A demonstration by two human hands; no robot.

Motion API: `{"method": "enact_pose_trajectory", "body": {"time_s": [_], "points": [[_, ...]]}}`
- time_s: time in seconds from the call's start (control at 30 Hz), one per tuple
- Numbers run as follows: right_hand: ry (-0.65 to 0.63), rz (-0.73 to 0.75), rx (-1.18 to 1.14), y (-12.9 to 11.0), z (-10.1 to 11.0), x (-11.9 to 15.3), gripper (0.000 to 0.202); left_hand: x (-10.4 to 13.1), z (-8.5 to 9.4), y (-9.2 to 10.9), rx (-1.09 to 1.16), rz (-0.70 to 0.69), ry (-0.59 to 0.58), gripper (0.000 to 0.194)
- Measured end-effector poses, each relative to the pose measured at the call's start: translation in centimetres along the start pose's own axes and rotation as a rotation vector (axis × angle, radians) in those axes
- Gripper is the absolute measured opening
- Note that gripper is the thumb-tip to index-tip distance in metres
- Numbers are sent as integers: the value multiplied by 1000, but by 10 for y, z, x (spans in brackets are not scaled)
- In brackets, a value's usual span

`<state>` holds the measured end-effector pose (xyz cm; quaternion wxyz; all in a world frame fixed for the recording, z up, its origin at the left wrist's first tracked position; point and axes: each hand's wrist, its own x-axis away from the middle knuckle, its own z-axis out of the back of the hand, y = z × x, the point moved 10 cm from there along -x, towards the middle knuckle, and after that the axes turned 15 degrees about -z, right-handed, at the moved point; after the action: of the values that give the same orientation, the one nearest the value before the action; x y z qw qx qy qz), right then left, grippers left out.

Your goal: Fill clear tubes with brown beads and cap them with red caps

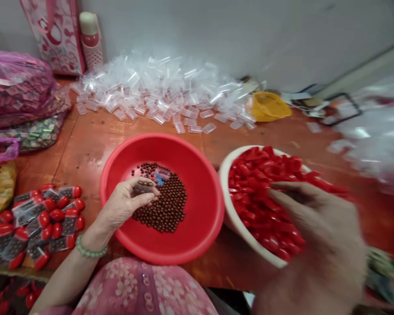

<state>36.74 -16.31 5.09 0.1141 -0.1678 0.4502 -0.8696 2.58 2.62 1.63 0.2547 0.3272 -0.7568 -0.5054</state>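
Note:
My left hand (pixel 131 199) is closed around a small clear plastic box (pixel 143 187) with brown balls inside, held over a red basin (pixel 202 183). Loose brown balls (pixel 164 205) lie on the basin's floor, beside a blue printed piece (pixel 160 177). To the right, my right hand (pixel 318 223) reaches over a white tub (pixel 228 199) heaped with red plastic caps (pixel 265 192). Motion blurs this hand; its fingertips are at the caps, and whether they grip one is not clear.
Filled red-capped boxes (pixel 39 221) are piled at the left. Along the wall lies a heap of clear empty boxes (pixel 170 92), with a yellow scoop-like container (pixel 271 106) at its right end. Stuffed plastic bags (pixel 19 92), a patterned bag (pixel 57 39) and a bottle (pixel 91 39) stand back left.

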Motion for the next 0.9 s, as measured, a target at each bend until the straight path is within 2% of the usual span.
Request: {"method": "enact_pose_trajectory", "body": {"time_s": [0.03,0.1,0.23,0.37,0.47,0.53,0.63,0.73,0.8,0.9], "points": [[-28,-88,-97,-3,-7,9,22,0,0,0,-35,-4,-5,25],[-81,-93,-373,-24,-20,30,24,-2,-1,2,-110,-19,-29,21],[-410,-2,-626,-61,-69,70,21,-3,-16,3,-128,-28,-77,15],[-738,56,-619,-75,-122,102,17,0,-30,4,-28,-10,-31,18],[-921,56,-542,-76,-156,124,15,0,-27,2,-13,-18,44,21],[-1006,59,-497,-77,-172,138,22,0,-21,1,-13,-42,90,21],[-1106,73,-419,-79,-190,158,30,-1,-11,3,-29,-98,155,22],[-1151,121,-377,-85,-198,171,21,-2,-3,4,-28,-131,220,24],[-1122,178,-357,-91,-197,173,16,-1,1,3,-25,-134,243,26],[-994,298,-291,-102,-186,168,20,0,4,0,-32,-113,239,27]]}}
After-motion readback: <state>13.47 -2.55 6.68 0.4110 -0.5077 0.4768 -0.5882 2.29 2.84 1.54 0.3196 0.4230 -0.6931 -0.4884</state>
